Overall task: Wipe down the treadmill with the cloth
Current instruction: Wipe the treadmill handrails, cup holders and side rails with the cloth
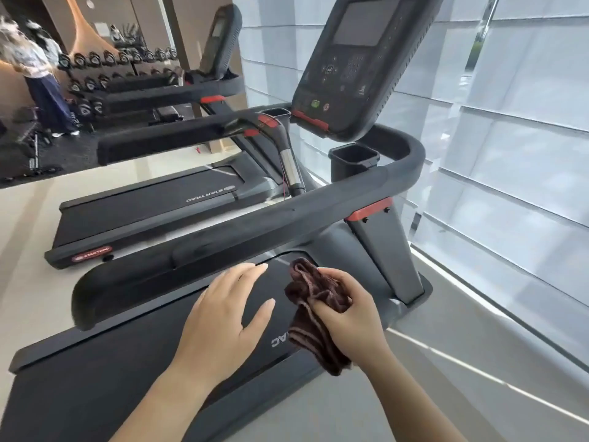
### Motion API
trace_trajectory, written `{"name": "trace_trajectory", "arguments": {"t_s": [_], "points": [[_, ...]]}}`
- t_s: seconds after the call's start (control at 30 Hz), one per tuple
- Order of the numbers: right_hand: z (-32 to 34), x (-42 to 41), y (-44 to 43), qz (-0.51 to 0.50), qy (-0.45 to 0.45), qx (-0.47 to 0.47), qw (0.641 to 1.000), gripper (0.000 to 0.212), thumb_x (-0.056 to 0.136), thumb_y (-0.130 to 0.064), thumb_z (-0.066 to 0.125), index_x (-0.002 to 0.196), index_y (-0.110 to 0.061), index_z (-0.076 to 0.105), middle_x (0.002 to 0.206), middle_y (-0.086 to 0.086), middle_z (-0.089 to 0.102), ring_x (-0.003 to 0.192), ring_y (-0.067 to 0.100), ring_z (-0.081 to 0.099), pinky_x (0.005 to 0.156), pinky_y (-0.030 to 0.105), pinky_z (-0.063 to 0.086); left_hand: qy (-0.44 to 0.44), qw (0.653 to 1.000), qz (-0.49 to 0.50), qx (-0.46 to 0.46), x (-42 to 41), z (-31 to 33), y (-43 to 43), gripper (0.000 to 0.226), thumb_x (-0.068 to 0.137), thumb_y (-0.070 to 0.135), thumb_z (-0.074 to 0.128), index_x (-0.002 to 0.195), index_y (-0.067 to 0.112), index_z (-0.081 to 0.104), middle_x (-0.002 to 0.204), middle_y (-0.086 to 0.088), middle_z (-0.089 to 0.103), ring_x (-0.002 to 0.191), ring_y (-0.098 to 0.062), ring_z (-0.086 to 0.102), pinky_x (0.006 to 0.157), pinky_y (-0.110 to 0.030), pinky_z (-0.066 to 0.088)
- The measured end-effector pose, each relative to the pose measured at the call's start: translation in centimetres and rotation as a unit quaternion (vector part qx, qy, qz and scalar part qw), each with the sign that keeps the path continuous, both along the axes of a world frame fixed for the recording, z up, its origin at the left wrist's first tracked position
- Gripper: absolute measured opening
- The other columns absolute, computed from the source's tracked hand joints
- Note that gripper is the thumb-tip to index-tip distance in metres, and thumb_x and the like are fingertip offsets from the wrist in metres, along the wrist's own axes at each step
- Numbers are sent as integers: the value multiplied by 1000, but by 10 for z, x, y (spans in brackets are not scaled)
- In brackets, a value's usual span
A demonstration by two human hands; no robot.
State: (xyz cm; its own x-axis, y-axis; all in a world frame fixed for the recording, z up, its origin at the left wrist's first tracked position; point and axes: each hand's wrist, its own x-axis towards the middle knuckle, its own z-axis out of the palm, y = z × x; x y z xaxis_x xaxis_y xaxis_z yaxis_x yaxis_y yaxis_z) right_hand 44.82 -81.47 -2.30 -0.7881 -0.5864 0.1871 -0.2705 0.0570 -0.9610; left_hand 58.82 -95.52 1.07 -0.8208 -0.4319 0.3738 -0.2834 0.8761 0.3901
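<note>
Gym, two treadmills (242, 224), one cloth (318, 301)

Gym, treadmills (242, 224), dumbbell rack (105, 74)

Two treadmills stand side by side: the near treadmill (242, 231) and a second treadmill (153, 202) beyond it. There are two hands, the left hand (223, 317) bare and flat, the right hand (347, 311) closed around one brown cloth (318, 314). The near machine carries one console screen (350, 65) and two cup holders (353, 161). One person (41, 78) stands far off.
</note>
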Motion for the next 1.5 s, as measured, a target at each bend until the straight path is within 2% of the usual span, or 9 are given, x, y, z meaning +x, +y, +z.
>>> {"name": "trace_trajectory", "arguments": {"t_s": [0.13, 0.43, 0.6, 0.77, 0.9, 1.0, 1.13, 1.27, 1.5], "points": [[21, 38, -35, -10, 18, -34, 999, 41, 76, -10, 69, 100, -42, 64, 95, -17, 71, 89, 2, 67, 81, 27, 52, 13, 999, 3, -40, 41, 21, -42, 54, 87, 54, 34, 136, 31, 40, 138, 14, 44, 129, -3, 33, 104, -24, 28], [51, 80, -119, -60, 61, -98, 992, 36, 75, -17, 72, 102, -39, 64, 95, -19, 71, 91, -2, 66, 78, 12, 49, 24, 996, -12, -84, 83, 37, -131, 43, 89, 44, 46, 129, 28, 48, 131, 11, 51, 120, -13, 45, 94, -32, 40], [54, 58, -174, -99, 222, -24, 970, 46, 74, -11, 70, 114, -31, 59, 124, -13, 58, 112, 7, 54, 96, 24, 45, 9, 999, -19, -46, 58, 40, -173, 41, 89, 42, 49, 128, 29, 48, 135, 9, 48, 123, -14, 43, 95, -36, 42], [28, 24, -207, -49, 329, 159, 929, 52, 78, -14, 66, 128, -21, 54, 141, 2, 45, 134, 26, 32, 103, 51, 36, -9, 1000, -6, -26, 36, 27, -204, 40, 89, 45, 46, 127, 30, 48, 134, 10, 48, 122, -15, 43, 94, -36, 42], [24, 11, -207, -35, 344, 168, 923, 54, 79, -21, 64, 131, -22, 50, 144, 2, 42, 138, 27, 26, 109, 53, 27, -18, 1000, -5, 2, 22, 13, -211, 40, 89, 46, 45, 126, 31, 49, 133, 11, 48, 122, -13, 43, 92, -35, 44], [28, 16, -214, -48, 342, 178, 921, 56, 75, -47, 56, 128, -32, 48, 143, -7, 40, 139, 21, 23, 112, 47, 21, -38, 999, -7, 0, 5, 7, -211, 39, 90, 45, 45, 126, 30, 50, 133, 10, 49, 122, -14, 44, 92, -34, 41], [28, 15, -229, -106, 341, 176, 917, 52, 79, -67, 43, 118, -37, 58, 133, -13, 49, 133, 15, 32, 109, 41, 24, -69, 997, 17, -42, -5, -2, -211, 39, 92, 48, 37, 125, 30, 50, 129, 11, 52, 115, -13, 50, 80, -31, 45], [33, -20, -238, -147, 350, 165, 910, 28, 87, -44, 58, 107, -27, 70, 120, -8, 62, 120, 18, 48, 101, 37, 37, -83, 995, 15, -55, -9, -7, -213, 42, 91, 50, 31, 122, 30, 51, 123, 14, 53, 109, -10, 52, 69, -24, 37], [20, -25, -227, -136, 385, 130, 903, 21, 84, -37, 59, 95, -25, 72, 108, -9, 67, 112, 17, 54, 97, 32, 37, -92, 995, 11, -23, -40, -4, -209, 36, 94, 44, 33, 120, 30, 53, 124, 13, 51, 109, -10, 49, 69, -24, 35]]}}
